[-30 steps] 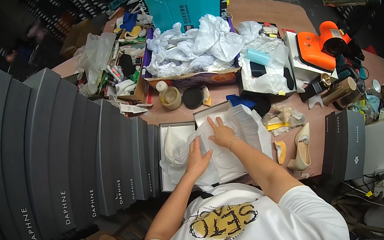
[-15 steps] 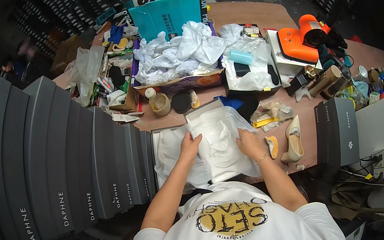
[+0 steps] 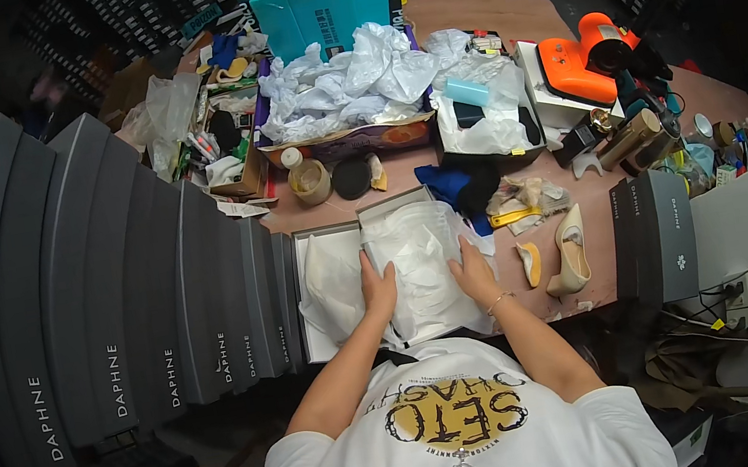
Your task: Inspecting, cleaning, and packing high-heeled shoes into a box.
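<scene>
A shoe box (image 3: pixel 386 206) with white tissue paper (image 3: pixel 417 251) over its contents lies in front of me; what is under the paper is hidden. My left hand (image 3: pixel 378 289) rests along the paper's left side, thumb apart and fingers stretched forward. On the opposite side, my right hand (image 3: pixel 473 274) lies with its thumb raised and fingers partly hidden along the edge. Left of these, another open grey box part (image 3: pixel 321 344) holds translucent white wrapping (image 3: pixel 330 280). A cream heeled shoe (image 3: pixel 572 252) stands to the right, beside a small yellow-and-white pad (image 3: pixel 530 264).
Tall rows of dark grey shoe boxes (image 3: pixel 95 280) line the left, with more boxes (image 3: pixel 656 236) at right. Behind are a purple carton (image 3: pixel 349 144) of crumpled paper, a glue bottle (image 3: pixel 308 180), a blue-and-black cloth (image 3: pixel 461 189), a yellow-handled brush (image 3: pixel 515 216) and an orange machine (image 3: pixel 579 70).
My hands have let the spread wrapping down and come closer along the paper's sides. The right hand has moved inward and its fingers have straightened. The view has shifted slightly.
</scene>
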`<state>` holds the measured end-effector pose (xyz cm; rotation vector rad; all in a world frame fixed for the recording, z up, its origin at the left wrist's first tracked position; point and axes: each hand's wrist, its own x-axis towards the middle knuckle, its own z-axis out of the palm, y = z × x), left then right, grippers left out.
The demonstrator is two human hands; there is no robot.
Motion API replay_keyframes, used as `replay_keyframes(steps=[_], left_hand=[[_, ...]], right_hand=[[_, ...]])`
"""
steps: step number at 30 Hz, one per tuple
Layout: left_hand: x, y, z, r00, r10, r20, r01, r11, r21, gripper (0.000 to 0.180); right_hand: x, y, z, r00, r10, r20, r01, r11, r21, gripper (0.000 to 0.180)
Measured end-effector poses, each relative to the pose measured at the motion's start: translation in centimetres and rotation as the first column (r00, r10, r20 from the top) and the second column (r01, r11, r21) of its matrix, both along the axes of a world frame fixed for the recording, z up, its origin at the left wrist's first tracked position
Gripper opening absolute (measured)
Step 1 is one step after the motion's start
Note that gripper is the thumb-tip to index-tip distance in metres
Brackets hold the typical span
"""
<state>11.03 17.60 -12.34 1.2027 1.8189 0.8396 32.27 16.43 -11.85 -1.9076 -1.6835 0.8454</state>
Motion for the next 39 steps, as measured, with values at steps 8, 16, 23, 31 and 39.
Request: replay_keyframes(steps=[8,16,23,31,39], left_hand=[[1.2,-1.1,8.1,0.863,-0.381,0.332,0.366,0.924,0.110,0.066],[1.0,-0.5,9.8,0.839,-0.110,0.534,0.273,0.932,-0.237,0.085],[2.5,-5.9,14.5,0.657,0.311,0.687,0.319,0.711,-0.627,0.058],[4.7,-7.1,16.7,0.204,0.273,0.940,0.693,0.638,-0.336,0.048],[2.3,0.0,11.3,0.394,0.188,0.900,0.008,0.978,-0.208,0.039]], right_hand=[[-2.1,3.5,2.9,0.701,0.282,0.656,-0.516,0.835,0.192,0.023],[-2.4,-2.5,15.0,0.784,0.222,-0.580,-0.064,0.958,0.280,0.013],[-1.3,-5.7,15.9,0.893,0.228,-0.388,0.011,0.851,0.525,0.019],[-2.6,-5.8,16.9,0.869,0.323,-0.374,0.023,0.729,0.684,0.022],[-0.5,-8.4,15.8,0.889,0.375,-0.261,-0.166,0.797,0.581,0.020]])
